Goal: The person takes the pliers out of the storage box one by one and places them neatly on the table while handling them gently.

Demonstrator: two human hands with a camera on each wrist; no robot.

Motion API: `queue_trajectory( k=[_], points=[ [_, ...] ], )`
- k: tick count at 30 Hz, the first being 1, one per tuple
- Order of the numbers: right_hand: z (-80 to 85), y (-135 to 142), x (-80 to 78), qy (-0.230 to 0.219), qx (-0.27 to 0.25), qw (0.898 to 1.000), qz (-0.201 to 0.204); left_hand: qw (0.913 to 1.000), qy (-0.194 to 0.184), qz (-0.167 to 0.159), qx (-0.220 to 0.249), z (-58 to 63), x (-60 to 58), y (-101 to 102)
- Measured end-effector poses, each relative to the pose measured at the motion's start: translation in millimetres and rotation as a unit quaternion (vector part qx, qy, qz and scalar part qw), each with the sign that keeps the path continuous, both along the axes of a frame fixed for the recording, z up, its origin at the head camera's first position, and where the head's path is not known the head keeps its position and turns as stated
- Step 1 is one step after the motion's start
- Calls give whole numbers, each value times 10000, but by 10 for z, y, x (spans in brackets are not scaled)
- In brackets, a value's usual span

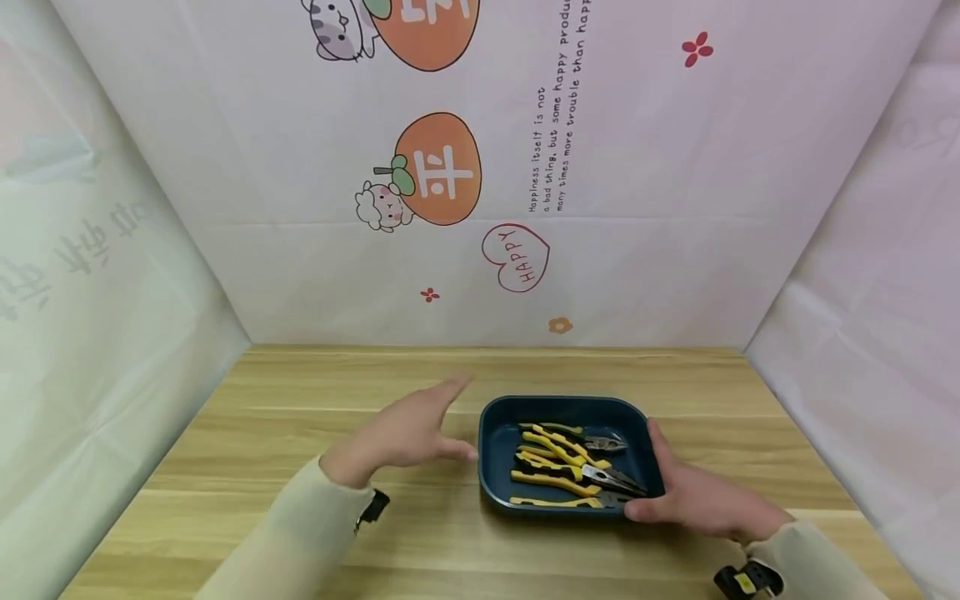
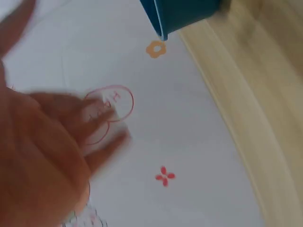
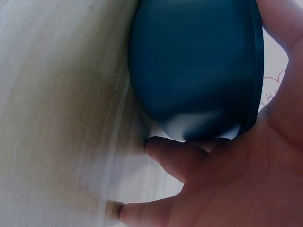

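A dark blue rectangular tray (image 1: 495,498) sits on the wooden table, holding several pliers (image 1: 551,482) with yellow and black handles, their metal jaws toward the right. My right hand (image 1: 708,496) grips the tray's right end, with the thumb at its near corner and the index finger at the far side. In the right wrist view, the fingers (image 3: 175,156) lie along the tray's outer wall (image 3: 194,71). To the left of the tray, apart from it, my left hand (image 1: 405,429) has its thumb and fingers spread. It holds nothing and looks blurred in the left wrist view.
Behind the table (image 1: 300,392) stands a white printed backdrop (image 1: 637,250) with cartoon figures, a heart and lettering. White sheets hang at the left side (image 1: 97,317) and right side (image 1: 877,333). Each wrist wears a dark strap.
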State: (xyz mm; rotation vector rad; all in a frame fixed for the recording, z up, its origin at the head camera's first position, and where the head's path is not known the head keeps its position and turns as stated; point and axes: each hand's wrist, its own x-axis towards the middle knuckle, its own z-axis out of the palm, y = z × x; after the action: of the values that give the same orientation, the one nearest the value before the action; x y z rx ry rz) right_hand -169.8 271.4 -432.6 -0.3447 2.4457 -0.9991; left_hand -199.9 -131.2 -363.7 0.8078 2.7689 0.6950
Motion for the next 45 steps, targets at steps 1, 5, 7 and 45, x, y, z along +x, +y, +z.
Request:
queue_trajectory(
  k=[1,5,7,45],
  points=[
    [-2,2,-2,2,7,10000,0,9995,-83,-314,-23,47,-40,34],
    [-11,18,-4,11,57,10000,-20,9901,-670,-1223,-178,186,-177,226],
    [-16,24,-3,33,80,10000,-12,9825,-861,-1610,-374,214,-236,344],
    [20,-25,-15,-200,-267,9994,-40,9395,-3047,-1067,-1143,-38,-617,1442]
  ],
)
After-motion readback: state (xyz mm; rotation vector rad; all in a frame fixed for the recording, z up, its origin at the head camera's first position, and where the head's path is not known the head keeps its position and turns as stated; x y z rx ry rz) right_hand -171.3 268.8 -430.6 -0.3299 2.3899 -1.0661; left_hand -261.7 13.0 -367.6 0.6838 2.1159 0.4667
